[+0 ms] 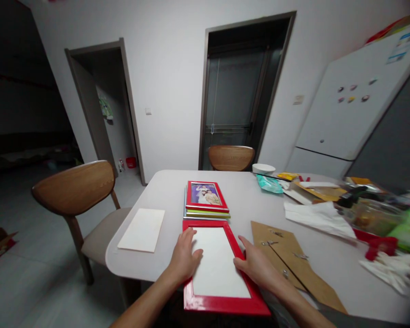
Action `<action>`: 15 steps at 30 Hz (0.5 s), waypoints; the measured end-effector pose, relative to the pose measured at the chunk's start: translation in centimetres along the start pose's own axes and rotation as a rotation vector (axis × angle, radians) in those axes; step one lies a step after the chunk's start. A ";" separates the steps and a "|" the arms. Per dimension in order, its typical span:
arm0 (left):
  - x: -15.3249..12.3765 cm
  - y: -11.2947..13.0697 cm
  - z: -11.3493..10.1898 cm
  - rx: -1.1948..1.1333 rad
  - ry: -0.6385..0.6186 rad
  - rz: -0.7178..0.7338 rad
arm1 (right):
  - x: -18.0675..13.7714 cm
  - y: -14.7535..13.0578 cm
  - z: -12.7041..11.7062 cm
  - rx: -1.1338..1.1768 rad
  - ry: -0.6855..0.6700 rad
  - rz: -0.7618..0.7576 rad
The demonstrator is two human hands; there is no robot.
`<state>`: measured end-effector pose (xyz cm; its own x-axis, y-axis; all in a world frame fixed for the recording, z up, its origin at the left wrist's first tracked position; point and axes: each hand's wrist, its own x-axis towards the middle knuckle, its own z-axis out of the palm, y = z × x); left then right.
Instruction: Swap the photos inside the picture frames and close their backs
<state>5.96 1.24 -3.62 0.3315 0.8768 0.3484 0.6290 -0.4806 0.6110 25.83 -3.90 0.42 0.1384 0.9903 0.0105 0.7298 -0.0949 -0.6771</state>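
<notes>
A large red picture frame [225,306] with a plain white sheet [218,264] inside its border lies before me, its near end at the table's front edge. My left hand [185,257] grips the frame's left side, thumb over the white sheet. On the opposite side my right hand [254,264] holds the red border, thumb on top near the inner edge; some of its fingers are hidden. Just beyond lies a stack of frames, topped by a smaller red frame with a photo [205,195] of people. Brown backing boards [294,257] with metal clips rest right of my right hand.
A blank white board [141,230] lies on the table's left. Clutter fills the right side: a teal packet [269,183], white paper [317,218], white gloves [392,269] and a plastic container [369,214]. Wooden chairs [77,187] stand at the left and far sides.
</notes>
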 end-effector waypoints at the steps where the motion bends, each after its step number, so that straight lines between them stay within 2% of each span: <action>1: 0.0 0.0 -0.1 -0.018 0.015 -0.002 | 0.0 -0.3 -0.1 0.114 -0.055 0.038; 4: -0.2 0.9 -0.7 -0.061 0.042 -0.009 | -0.5 -1.5 -0.6 0.567 -0.298 0.179; 6: -0.6 2.3 -1.2 -0.106 0.007 -0.008 | -1.1 -2.4 -0.8 0.830 -0.359 0.248; 11: -1.9 6.6 -2.5 -0.191 -0.127 0.138 | -1.7 -4.4 -0.5 1.211 -0.236 0.284; 15: -2.8 7.7 -3.2 -0.184 -0.009 0.162 | -1.6 -4.8 -0.2 1.292 -0.190 0.273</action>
<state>7.60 -4.99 2.40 0.4247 0.7876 0.4464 0.4283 -0.6092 0.6674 22.23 -5.01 3.82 0.0058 0.9638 -0.2667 -0.4754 -0.2320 -0.8486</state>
